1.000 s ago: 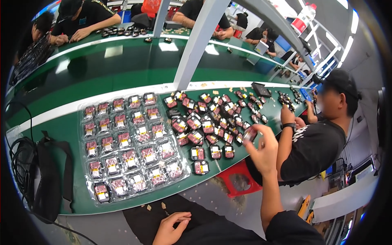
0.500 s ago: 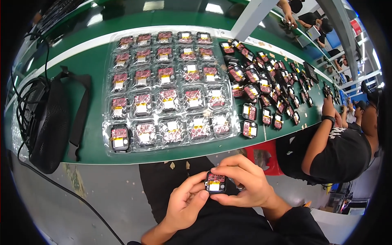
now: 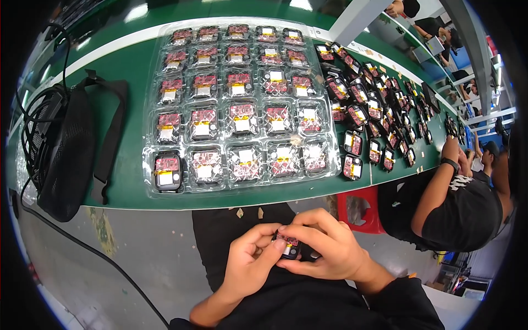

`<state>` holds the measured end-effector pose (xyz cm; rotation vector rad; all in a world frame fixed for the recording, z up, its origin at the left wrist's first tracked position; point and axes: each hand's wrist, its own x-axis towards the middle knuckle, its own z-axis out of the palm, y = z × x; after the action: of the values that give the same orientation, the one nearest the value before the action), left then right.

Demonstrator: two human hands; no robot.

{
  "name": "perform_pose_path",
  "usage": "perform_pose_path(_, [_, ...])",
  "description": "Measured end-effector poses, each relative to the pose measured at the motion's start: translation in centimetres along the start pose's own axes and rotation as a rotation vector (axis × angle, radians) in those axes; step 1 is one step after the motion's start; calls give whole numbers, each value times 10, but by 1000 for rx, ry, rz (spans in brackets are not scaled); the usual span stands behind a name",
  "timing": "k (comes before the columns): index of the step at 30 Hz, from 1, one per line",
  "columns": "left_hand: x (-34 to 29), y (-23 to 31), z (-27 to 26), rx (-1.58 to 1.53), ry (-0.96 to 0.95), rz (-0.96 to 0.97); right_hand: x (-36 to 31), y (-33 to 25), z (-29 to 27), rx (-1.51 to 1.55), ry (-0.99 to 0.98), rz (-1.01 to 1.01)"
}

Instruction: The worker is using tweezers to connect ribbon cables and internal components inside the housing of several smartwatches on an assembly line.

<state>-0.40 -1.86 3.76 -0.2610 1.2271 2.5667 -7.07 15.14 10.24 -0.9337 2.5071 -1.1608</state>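
Over my lap, both hands hold a small square electronic device point(image 3: 289, 249) with a dark case, a red circuit board, a white patch and yellow tape. My left hand point(image 3: 247, 261) grips its left side, and the left thumb lies across the board, covering part of it. Fingers of my right hand point(image 3: 333, 250) close round the top and right side. Beyond them, on the green table point(image 3: 129, 181), lies a clear plastic tray point(image 3: 149, 165) with rows of similar devices. The device at its near left corner point(image 3: 167, 171) shows a thicker dark rim.
Right of the tray is a loose heap of similar devices point(image 3: 391, 118). A black mesh bag point(image 3: 69, 159) with cables sits at the left, and a black cable point(image 3: 99, 253) runs below the table. A co-worker point(image 3: 456, 209) sits at the right, near a red stool point(image 3: 344, 212).
My left thumb has moved up onto the device's board, and the right fingers have closed further over its top. The table appears shifted up and right in view.
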Motion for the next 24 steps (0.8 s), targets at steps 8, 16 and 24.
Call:
perform_pose_path(8, [2, -7, -7, 30, 54, 9, -2, 6, 9, -70, -1, -47])
perform_pose_path(16, [2, -4, -2, -176, 50, 9, -6, 15, 28, -33, 187, 43])
perform_pose_path(24, [-12, 1, -6, 355, 134, 228, -8, 10, 17, -78, 150, -113])
